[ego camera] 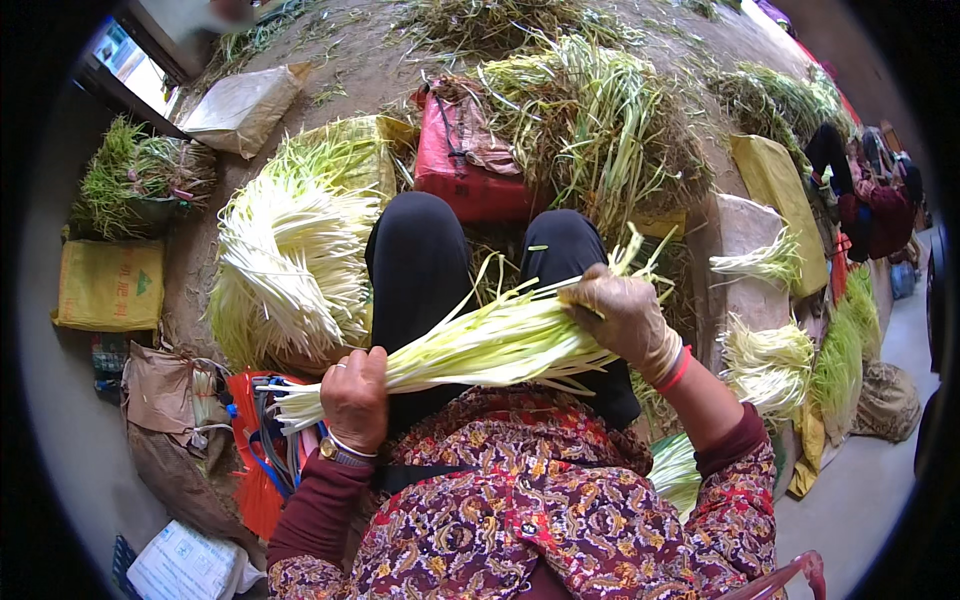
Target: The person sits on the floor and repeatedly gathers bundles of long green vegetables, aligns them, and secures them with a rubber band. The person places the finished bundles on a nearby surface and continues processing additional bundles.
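A bundle of pale yellow-green garlic chives or similar leafy stalks lies across my lap, held between both hands. My bare left hand, with a ring and a wristwatch, is closed around the white stem end. At the leafy end, my right hand grips the stalks in a thin, soiled glove with a red band at the wrist. Loose leaf tips stick up past the right hand. Left of my knees rests a large heap of trimmed white stalks on a yellow sack.
Untrimmed stalks with dry roots are piled beyond my knees, beside a red bag. Small bunches lie on a board at right. Orange and blue strapping is by my left forearm. Another person sits at far right.
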`<action>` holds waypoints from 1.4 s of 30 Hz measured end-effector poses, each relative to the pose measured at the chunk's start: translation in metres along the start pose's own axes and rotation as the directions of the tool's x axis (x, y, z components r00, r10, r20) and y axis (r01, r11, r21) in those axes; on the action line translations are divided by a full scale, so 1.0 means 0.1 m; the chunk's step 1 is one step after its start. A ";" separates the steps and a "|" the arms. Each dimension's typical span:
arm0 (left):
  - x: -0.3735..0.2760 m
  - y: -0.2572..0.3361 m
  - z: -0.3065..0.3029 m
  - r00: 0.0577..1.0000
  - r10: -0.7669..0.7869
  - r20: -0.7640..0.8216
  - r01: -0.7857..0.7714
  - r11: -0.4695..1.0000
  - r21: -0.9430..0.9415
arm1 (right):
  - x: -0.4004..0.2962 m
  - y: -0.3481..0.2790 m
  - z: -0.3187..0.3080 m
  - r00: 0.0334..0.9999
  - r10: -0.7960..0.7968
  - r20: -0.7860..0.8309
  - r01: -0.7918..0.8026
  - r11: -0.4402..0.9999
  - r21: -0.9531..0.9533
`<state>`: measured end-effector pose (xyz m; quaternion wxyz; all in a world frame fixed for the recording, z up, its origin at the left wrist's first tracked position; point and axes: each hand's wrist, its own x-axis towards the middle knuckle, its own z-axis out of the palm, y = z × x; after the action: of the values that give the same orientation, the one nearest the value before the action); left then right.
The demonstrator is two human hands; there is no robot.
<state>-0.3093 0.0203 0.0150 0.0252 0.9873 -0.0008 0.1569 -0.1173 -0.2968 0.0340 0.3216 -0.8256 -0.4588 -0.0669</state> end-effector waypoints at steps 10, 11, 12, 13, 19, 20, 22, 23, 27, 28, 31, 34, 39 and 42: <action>0.02 -0.05 0.02 1.000 0.028 0.007 -0.028 0.999 -0.045 | 0.06 -0.08 -0.01 0.973 0.190 0.129 -0.214 0.954 0.211; 0.02 -0.04 0.02 1.000 0.025 0.005 -0.024 0.999 -0.045 | 0.09 -0.10 -0.01 0.967 0.197 0.164 -0.228 0.953 0.200; 0.02 -0.03 0.02 1.000 0.021 0.005 -0.021 0.999 -0.048 | 0.10 -0.10 0.00 0.958 0.207 0.200 -0.244 0.952 0.187; 0.02 -0.03 0.02 1.000 0.020 0.000 -0.020 0.998 -0.055 | 0.12 -0.10 0.00 0.952 0.214 0.220 -0.256 0.948 0.188; -0.01 -0.03 0.03 1.000 0.012 -0.009 -0.012 0.999 -0.049 | 0.22 -0.12 0.03 0.928 0.196 0.318 -0.264 0.946 0.187; -0.01 -0.03 0.03 1.000 0.011 -0.019 -0.011 0.999 -0.049 | 0.21 -0.08 0.12 0.969 0.112 0.221 -0.162 0.962 0.221; -0.01 -0.03 0.03 1.000 0.010 -0.021 -0.011 0.999 -0.048 | 0.23 -0.08 0.15 0.990 0.046 0.132 -0.074 0.975 0.212; -0.02 -0.04 0.02 1.000 0.009 -0.015 -0.009 0.999 -0.044 | 0.24 -0.09 0.18 0.996 0.013 0.086 -0.030 0.979 0.204; -0.01 -0.03 0.02 1.000 0.008 -0.002 -0.008 1.000 -0.011 | 0.25 0.02 0.31 0.991 0.097 -0.095 -0.096 0.995 0.015; 0.03 -0.01 -0.03 0.999 -0.002 0.052 0.004 0.999 -0.039 | 0.25 0.21 0.29 0.979 0.141 -0.151 -0.152 0.986 -0.065; 0.04 0.00 0.00 0.999 0.035 0.015 -0.034 0.996 -0.082 | -0.05 0.91 0.09 0.864 0.445 -0.235 -0.460 0.888 -0.008; -0.01 -0.03 0.01 1.000 0.007 -0.005 -0.007 0.995 -0.100 | -0.42 1.22 -0.33 0.750 0.606 -0.264 -0.640 0.766 -0.059; -0.01 -0.07 0.09 1.000 0.015 -0.025 -0.017 0.993 -0.117 | -0.97 1.52 -0.50 0.739 0.467 -0.485 -0.522 0.853 0.026; -0.06 -0.10 0.04 1.000 -0.020 0.017 0.022 0.996 -0.090 | -0.76 0.99 -0.62 0.701 0.633 -0.330 -0.608 0.772 0.189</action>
<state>-0.3134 0.0299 0.0095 0.0715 0.9864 0.0023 0.1483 -0.0698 -0.4242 0.0053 0.4336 -0.8919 -0.0859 -0.0960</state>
